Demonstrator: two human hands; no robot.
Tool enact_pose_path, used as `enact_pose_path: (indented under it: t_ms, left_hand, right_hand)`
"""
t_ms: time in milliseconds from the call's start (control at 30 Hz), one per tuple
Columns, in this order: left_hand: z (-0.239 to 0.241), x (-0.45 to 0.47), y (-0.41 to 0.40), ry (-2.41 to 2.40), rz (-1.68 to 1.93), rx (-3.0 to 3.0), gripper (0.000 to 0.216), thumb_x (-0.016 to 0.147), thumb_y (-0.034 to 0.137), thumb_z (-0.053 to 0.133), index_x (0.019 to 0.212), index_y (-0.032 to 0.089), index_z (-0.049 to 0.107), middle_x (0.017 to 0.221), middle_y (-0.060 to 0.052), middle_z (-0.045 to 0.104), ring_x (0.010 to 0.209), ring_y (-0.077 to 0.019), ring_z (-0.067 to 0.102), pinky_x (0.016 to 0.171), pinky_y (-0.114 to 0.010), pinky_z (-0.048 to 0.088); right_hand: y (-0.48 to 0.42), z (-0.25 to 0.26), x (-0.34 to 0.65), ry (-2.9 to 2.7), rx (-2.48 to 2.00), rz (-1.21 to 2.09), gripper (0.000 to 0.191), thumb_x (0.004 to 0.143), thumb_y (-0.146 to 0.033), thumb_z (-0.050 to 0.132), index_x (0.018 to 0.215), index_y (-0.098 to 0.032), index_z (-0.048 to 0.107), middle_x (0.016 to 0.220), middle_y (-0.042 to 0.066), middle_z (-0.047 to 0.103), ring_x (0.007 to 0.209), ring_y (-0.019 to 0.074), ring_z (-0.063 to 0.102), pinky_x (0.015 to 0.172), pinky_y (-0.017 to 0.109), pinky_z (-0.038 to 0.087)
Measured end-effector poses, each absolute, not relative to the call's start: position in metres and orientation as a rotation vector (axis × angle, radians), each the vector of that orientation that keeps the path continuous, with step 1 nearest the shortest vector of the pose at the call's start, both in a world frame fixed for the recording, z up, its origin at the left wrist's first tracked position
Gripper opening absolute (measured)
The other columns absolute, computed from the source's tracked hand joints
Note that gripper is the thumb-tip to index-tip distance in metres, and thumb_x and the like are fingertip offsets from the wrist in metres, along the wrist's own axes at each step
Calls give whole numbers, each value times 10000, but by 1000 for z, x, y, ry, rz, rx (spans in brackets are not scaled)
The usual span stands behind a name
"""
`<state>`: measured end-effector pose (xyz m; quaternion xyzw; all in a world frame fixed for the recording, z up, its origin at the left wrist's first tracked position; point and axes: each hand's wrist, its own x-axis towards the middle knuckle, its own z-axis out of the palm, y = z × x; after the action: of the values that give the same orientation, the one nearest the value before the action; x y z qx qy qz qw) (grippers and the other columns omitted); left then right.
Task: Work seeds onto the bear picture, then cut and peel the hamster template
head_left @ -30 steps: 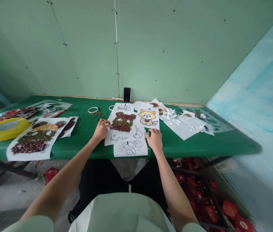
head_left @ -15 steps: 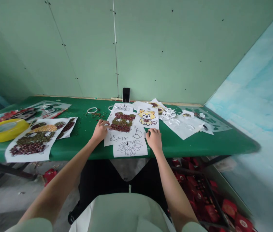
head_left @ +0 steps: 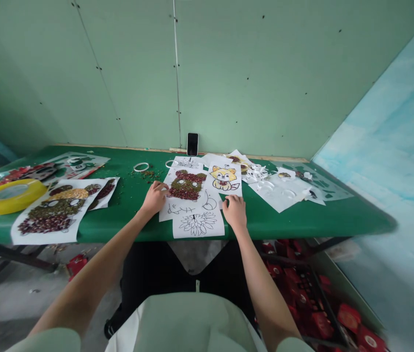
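Observation:
My left hand (head_left: 154, 197) rests on the left edge of a white sheet bearing a bear picture (head_left: 187, 185) filled with red and green seeds, fingers curled against the paper. My right hand (head_left: 234, 211) lies on the table at the right edge of a sheet with a flower outline (head_left: 197, 222), fingers bent down onto it. A yellow fox picture (head_left: 223, 177) lies just beyond, between the two hands.
The green table (head_left: 302, 220) runs along a green wall. A large seed bear picture (head_left: 51, 210), a yellow tape roll (head_left: 9, 194), white rings (head_left: 141, 166), a phone (head_left: 192, 143) and paper scraps (head_left: 283, 188) lie on it. Red packets (head_left: 338, 318) sit on the floor.
Both hands stay on the sheets; only the view shifts slightly.

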<state>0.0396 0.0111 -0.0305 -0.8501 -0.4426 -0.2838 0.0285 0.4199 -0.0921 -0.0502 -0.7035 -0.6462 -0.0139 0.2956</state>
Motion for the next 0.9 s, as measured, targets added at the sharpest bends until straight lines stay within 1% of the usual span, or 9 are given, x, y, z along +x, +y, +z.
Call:
enact_pose_path:
  t_ms: [233, 400, 467, 567, 700, 833, 900]
  left_hand:
    - [-30, 40, 11, -1390, -885, -2618, 423, 845, 29, 501, 891, 233, 868, 1206, -120, 763, 1219, -357, 557, 1081, -550, 539]
    - [-31, 39, 11, -1357, -970, -2610, 476, 859, 21, 488, 948, 255, 893, 1138, -119, 757, 1189, -344, 571, 1073, -553, 553]
    - [-31, 39, 11, -1352, -969, -2609, 484, 858, 26, 479, 942, 253, 897, 1124, -123, 759, 1179, -346, 572, 1067, -562, 555]
    - [-30, 39, 12, -1361, -951, -2627, 469, 853, 43, 484, 936, 248, 898, 1142, -130, 765, 1189, -356, 567, 1062, -568, 561]
    - [-29, 40, 12, -1378, -936, -2656, 461, 848, 65, 493, 975, 255, 895, 1145, -127, 773, 1185, -361, 561, 1055, -589, 567]
    - [-27, 42, 10, -1396, -936, -2656, 437, 864, 81, 486, 927, 240, 888, 1148, -136, 771, 1180, -367, 562, 1053, -574, 561]
    - [-27, 43, 9, -1409, -961, -2639, 435, 867, 91, 490, 947, 237, 891, 1130, -137, 772, 1179, -368, 564, 1063, -569, 554]
  right_hand:
    - [-93, -49, 420, -1717, -1874, -22, 337, 1075, -290, 472, 1234, -189, 752, 1292, 164, 721, 1241, 356, 568, 1026, 465, 444]
    - [-93, -48, 420, -1725, -1884, -25, 337, 1080, -292, 475, 1242, -186, 751, 1300, 164, 720, 1242, 358, 569, 1027, 468, 448]
    - [-93, -49, 420, -1723, -1879, -33, 330, 1080, -289, 480, 1237, -187, 751, 1298, 162, 721, 1244, 357, 569, 1024, 463, 447]
    - [-93, -50, 420, -1719, -1868, -35, 327, 1078, -287, 480, 1229, -190, 753, 1286, 161, 722, 1231, 356, 571, 1013, 461, 448]
    - [-93, -49, 420, -1720, -1867, -32, 326, 1072, -284, 484, 1229, -190, 753, 1279, 159, 726, 1226, 356, 572, 1010, 462, 446]
    - [-93, -48, 420, -1714, -1867, -19, 338, 1071, -285, 475, 1229, -180, 755, 1290, 158, 729, 1236, 366, 569, 1019, 473, 443]
    - [-93, -48, 420, -1714, -1858, -13, 343, 1071, -288, 469, 1226, -184, 757, 1294, 158, 731, 1233, 367, 570, 1022, 477, 441]
